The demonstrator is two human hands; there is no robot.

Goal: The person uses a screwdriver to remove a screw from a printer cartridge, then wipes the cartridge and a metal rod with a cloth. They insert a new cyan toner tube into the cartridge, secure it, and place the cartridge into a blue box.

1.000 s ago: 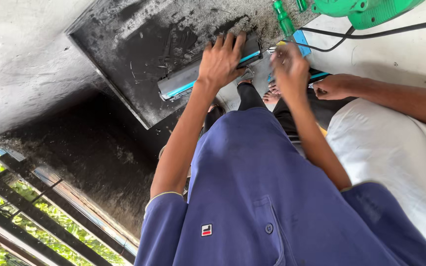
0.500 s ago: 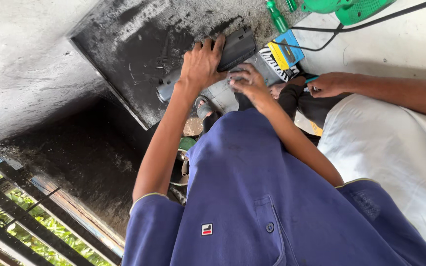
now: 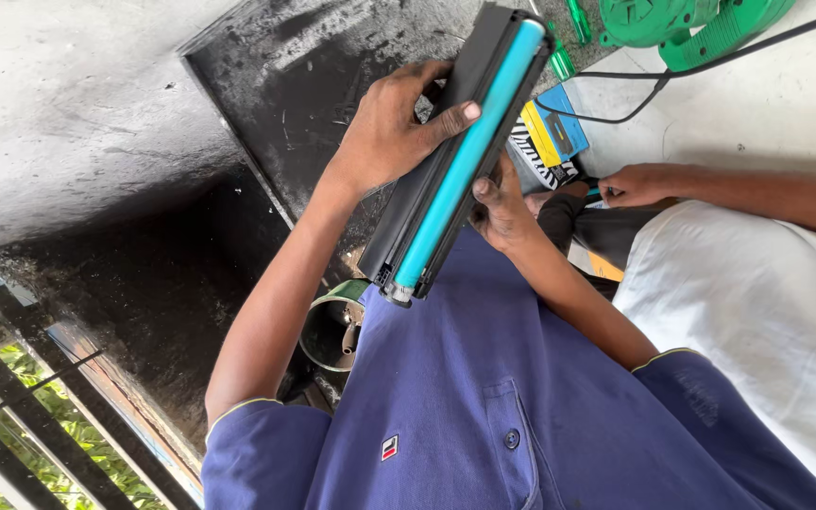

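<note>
Toner cartridge (image 3: 455,161), cyan drum showing, is clamped between 2 hands, left hand (image 3: 394,123) fingers wrapped over it, right hand (image 3: 502,212) beneath.

the palm of the left hand (image 3: 391,132) is hidden behind the cartridge (image 3: 455,156), and most of the right hand (image 3: 501,210) is covered by it too (only a thumb and knuckles are seen). the cartridge's far side cannot be seen. the green blower (image 3: 691,24) is cut off by the top edge. the co-worker's hand (image 3: 639,184) is closed on something too small to tell. the can (image 3: 332,331) is partly hidden by the blue shirt (image 3: 484,406).
</note>
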